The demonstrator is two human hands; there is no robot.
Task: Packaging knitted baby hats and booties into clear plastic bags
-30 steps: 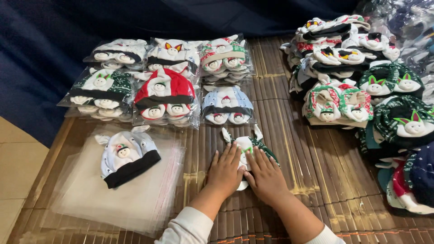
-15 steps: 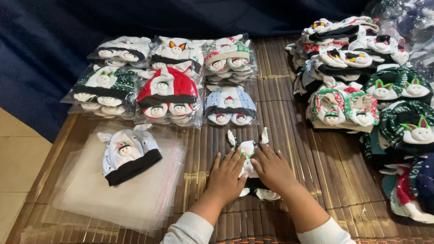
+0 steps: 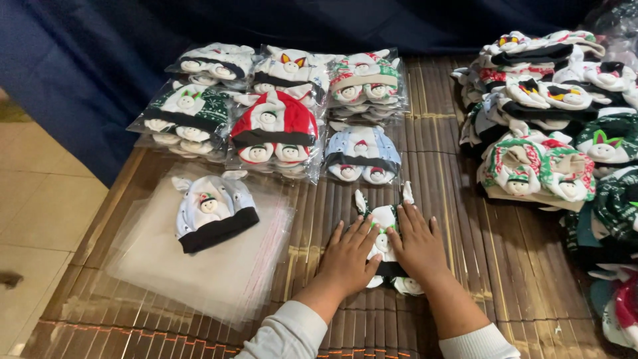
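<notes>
My left hand [image 3: 349, 256] and my right hand [image 3: 417, 244] lie flat, fingers spread, on a small green-and-white baby hat set with ears [image 3: 384, 223] on a bamboo mat [image 3: 458, 233]. The hat's ears stick out above my fingers and two small booties show below my palms. Neither hand grips it; both press down on it. To the left a white-and-black baby hat with ears [image 3: 212, 213] lies on a stack of clear plastic bags [image 3: 199, 259].
Bagged hat sets [image 3: 276, 129] lie in rows at the back of the mat. A heap of loose hats [image 3: 551, 126] fills the right side. A dark blue cloth [image 3: 100, 73] hangs behind. Tiled floor [image 3: 40, 219] shows at the left.
The view has shifted slightly. My hands have slid down the green-and-white hat set, and they now cover its lower part, with the ears showing above.
</notes>
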